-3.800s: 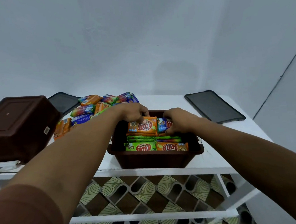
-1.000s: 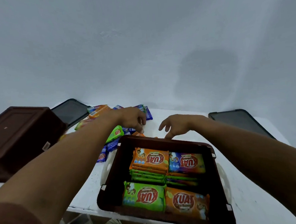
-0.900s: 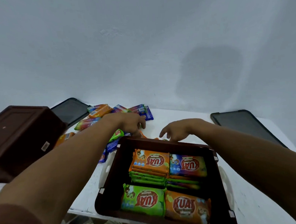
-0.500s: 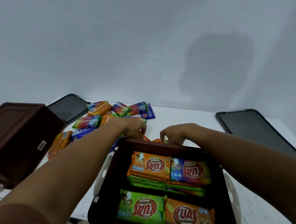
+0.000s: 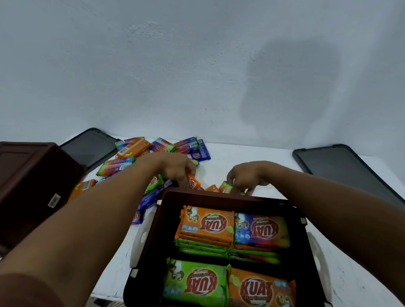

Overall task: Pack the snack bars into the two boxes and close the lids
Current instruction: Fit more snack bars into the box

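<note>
An open brown box (image 5: pixel 149 237) sits near the table's front edge, holding stacked snack bars (image 5: pixel 208 226) in orange, green and purple wrappers. Beyond its far rim lies a loose pile of snack bars (image 5: pixel 134 148). My left hand (image 5: pixel 174 167) reaches over the pile and pinches an orange bar (image 5: pixel 193 182). My right hand (image 5: pixel 248 176) grips a green bar (image 5: pixel 226 187) just behind the box's far rim. A second brown box (image 5: pixel 21 188) stands upside down at the left.
Two dark flat lids lie on the white table (image 5: pixel 251 155): one (image 5: pixel 89 146) at the back left behind the pile, one (image 5: pixel 349 172) at the right. A white wall stands directly behind the table. The table's front edge is just under the open box.
My hands left the box, which now sits closer to me, and reached past its far rim to the loose pile. Each hand has closed on a bar there.
</note>
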